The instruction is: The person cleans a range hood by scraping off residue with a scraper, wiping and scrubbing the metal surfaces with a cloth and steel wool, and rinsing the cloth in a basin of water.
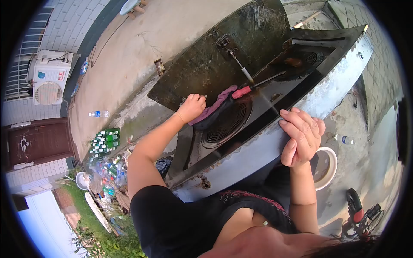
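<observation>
A greasy range hood (254,144) lies tilted before me, its dark inner panel (193,71) swung up on a metal strut (242,69). My left hand (192,108) is closed at the panel's lower part; what its fingers hold is too small to make out. Beside it a purple cloth-like strip (215,104) runs along the black cavity above a round fan grille (228,124). A screwdriver (243,91) with a pinkish-red handle lies across the hood, shaft pointing right. My right hand (303,131) rests with bent, slightly parted fingers on the hood's pale metal edge, holding nothing visible.
A white bucket (331,168) stands right of my right arm, near a plastic bottle (344,139). Part of a small wheeled vehicle (359,213) shows lower right. Green bottles (105,139) and mixed rubbish (109,176) lie left. An air conditioner unit (50,77) stands by the wall.
</observation>
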Tool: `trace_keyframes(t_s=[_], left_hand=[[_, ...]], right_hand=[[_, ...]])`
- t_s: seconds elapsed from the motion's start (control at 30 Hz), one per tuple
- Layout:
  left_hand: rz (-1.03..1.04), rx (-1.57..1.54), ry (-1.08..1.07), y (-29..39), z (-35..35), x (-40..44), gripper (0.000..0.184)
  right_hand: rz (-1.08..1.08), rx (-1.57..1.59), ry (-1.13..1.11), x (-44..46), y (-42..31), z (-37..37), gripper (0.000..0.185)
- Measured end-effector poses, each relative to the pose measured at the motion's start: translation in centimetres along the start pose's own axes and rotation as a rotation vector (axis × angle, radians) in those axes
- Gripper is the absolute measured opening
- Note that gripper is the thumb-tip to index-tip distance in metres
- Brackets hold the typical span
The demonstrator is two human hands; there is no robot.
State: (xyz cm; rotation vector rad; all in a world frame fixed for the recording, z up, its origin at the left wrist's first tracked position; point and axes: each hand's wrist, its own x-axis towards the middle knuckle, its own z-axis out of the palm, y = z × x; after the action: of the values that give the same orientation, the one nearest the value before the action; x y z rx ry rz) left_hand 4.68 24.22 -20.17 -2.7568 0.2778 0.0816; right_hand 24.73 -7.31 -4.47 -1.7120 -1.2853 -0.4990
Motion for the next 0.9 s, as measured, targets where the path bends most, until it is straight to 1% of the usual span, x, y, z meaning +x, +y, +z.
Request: trace_keyframes(t_s=[0.03, 0.1, 0.13, 0.17, 0.2, 0.23, 0.27, 0.3, 0.37, 0.43, 0.47, 0.57, 0.6, 0.7, 0.73, 0.83, 0.87, 0.9], left_hand=[[0.065, 0.004, -0.055, 0.3, -0.3, -0.7, 0.023], [0.124, -0.077, -0.192, -0.2, -0.6, -0.2, 0.023], [0.082, -0.100, -0.142, -0.5, -1.3, 1.2, 0.023], [0.037, -0.165, 0.036, -1.0, -1.9, 3.2, 0.023], [0.012, -0.160, 0.106, -1.4, -2.6, 5.7, 0.023], [0.021, -0.105, 0.277, -1.9, -2.7, 8.4, 0.017], [0.008, -0.070, 0.305, -1.9, -2.8, 10.7, 0.016], [0.007, 0.006, 0.264, -1.9, -2.2, 12.7, 0.013], [-0.035, 0.043, 0.090, -1.2, -0.7, 13.9, 0.019], [0.030, 0.103, 0.018, 0.2, -0.1, 11.5, 0.017], [0.054, 0.055, 0.008, 0.8, 1.0, 9.2, 0.020], [0.143, 0.091, 0.001, 1.7, 1.4, 1.6, 0.028], [0.139, 0.068, -0.068, 2.0, 1.6, -0.4, 0.026], [0.033, -0.117, -0.383, 1.6, -0.6, -2.8, 0.025], [-0.135, -0.205, -0.343, 1.3, -1.6, -2.9, 0.020], [-0.532, -0.635, -0.013, 0.0, -4.8, -1.6, 0.019], [-0.674, -0.739, 0.038, -0.5, -5.3, -0.8, 0.020], [-0.734, -0.827, -0.003, -0.7, -5.7, -0.1, 0.021]], right_hand=[[0.004, 0.005, 0.000, -0.1, 0.0, 0.1, 0.022], [0.000, 0.004, 0.003, 0.0, 0.1, 0.1, 0.023], [-0.001, 0.006, 0.001, 0.0, 0.1, 0.1, 0.023], [0.000, 0.002, -0.001, 0.0, 0.1, 0.1, 0.023], [0.001, -0.003, -0.004, -0.1, 0.1, 0.1, 0.024], [0.000, -0.012, -0.005, -0.1, 0.0, 0.1, 0.024], [-0.001, -0.006, -0.001, -0.1, 0.0, 0.1, 0.025], [-0.001, -0.005, -0.001, -0.1, 0.0, 0.2, 0.025], [0.005, -0.002, -0.010, -0.1, 0.0, 0.1, 0.025], [0.006, -0.004, -0.023, -0.1, 0.0, 0.0, 0.025], [0.008, -0.004, -0.026, -0.1, 0.0, -0.1, 0.025], [0.005, 0.003, -0.032, -0.1, 0.1, -0.1, 0.025], [0.010, 0.001, -0.029, -0.1, 0.2, -0.1, 0.024], [0.007, 0.010, -0.016, -0.2, 0.2, 0.0, 0.024], [0.000, 0.013, -0.008, -0.3, 0.2, 0.1, 0.024], [-0.019, 0.014, 0.017, -0.3, 0.3, 0.2, 0.024], [-0.028, 0.009, 0.024, -0.4, 0.4, 0.2, 0.025], [-0.039, 0.004, 0.031, -0.4, 0.4, 0.2, 0.025]])
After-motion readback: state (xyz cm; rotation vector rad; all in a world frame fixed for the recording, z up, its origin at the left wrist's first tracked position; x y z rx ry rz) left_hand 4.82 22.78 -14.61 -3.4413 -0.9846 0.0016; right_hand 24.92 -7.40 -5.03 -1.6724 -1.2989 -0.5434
